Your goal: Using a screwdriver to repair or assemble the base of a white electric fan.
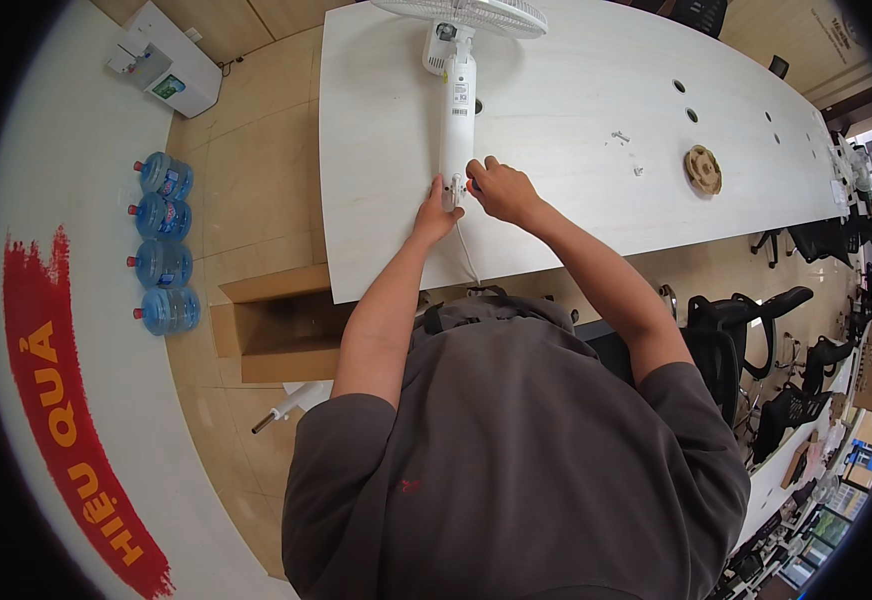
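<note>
A white electric fan (458, 125) lies on the white table (576, 90), its round grille at the far edge and its column pointing toward me. My left hand (433, 216) is closed around the near end of the column, thumb and fingers on either side. Just right of that end, my right hand (504, 190) grips a small tool with an orange part (472, 186) showing. Its fingers cover most of the tool, so its exact kind is hidden. A thin white cord (467, 248) runs from the fan's near end toward the table's front edge.
Small loose parts (620, 136) and a round tan moulded piece (703, 170) lie to the right on the table. An open cardboard box (291, 330) and a white pole-like part (281, 412) are on the floor at left. Several blue water bottles (168, 215) line the wall; office chairs (731, 340) stand at right.
</note>
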Tool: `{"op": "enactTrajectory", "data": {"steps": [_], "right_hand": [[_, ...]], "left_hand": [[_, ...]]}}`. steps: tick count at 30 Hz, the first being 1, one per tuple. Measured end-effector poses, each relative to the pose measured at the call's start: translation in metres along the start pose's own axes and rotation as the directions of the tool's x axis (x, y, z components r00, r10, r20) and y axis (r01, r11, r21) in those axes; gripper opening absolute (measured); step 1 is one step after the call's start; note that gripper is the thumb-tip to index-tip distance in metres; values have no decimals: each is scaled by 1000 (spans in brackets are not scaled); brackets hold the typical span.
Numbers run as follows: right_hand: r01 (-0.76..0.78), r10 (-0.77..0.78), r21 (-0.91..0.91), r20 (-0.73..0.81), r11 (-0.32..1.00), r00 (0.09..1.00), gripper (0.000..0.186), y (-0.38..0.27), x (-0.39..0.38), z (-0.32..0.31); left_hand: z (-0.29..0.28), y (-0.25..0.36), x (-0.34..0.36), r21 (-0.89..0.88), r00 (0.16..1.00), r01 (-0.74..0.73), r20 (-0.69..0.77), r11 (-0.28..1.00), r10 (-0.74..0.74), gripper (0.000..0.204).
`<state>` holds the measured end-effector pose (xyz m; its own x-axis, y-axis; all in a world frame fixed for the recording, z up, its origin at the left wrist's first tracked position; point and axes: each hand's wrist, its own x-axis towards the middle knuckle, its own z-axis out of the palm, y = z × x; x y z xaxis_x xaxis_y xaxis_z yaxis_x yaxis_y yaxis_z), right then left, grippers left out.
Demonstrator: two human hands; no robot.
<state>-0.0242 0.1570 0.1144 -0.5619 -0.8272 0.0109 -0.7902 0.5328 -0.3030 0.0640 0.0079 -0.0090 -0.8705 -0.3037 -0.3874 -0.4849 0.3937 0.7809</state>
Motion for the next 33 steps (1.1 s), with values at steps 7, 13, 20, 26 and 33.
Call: {"op": "enactTrajectory", "data": {"steps": [7,13,20,26,33], "right_hand": [[6,-7,29,22,1000,1000,25,2,-12,-6],[-4,4,73,8,997,1000,25,1,-17,-8],[7,-2,123,-39,992,999,25,6,-19,-13],[0,9,159,-61,987,998,23,7,-24,-24],[-38,51,234,-49,972,998,22,8,-30,-26]], "left_hand": [[4,-9,1,-35,997,-67,-47,997,66,96],[5,-14,3,-39,993,-102,-64,994,99,96],[5,-14,2,-30,997,-66,-48,997,65,96],[4,-11,2,-20,998,-45,-35,999,44,96],[7,-11,2,-32,998,-37,-46,999,36,96]]}}
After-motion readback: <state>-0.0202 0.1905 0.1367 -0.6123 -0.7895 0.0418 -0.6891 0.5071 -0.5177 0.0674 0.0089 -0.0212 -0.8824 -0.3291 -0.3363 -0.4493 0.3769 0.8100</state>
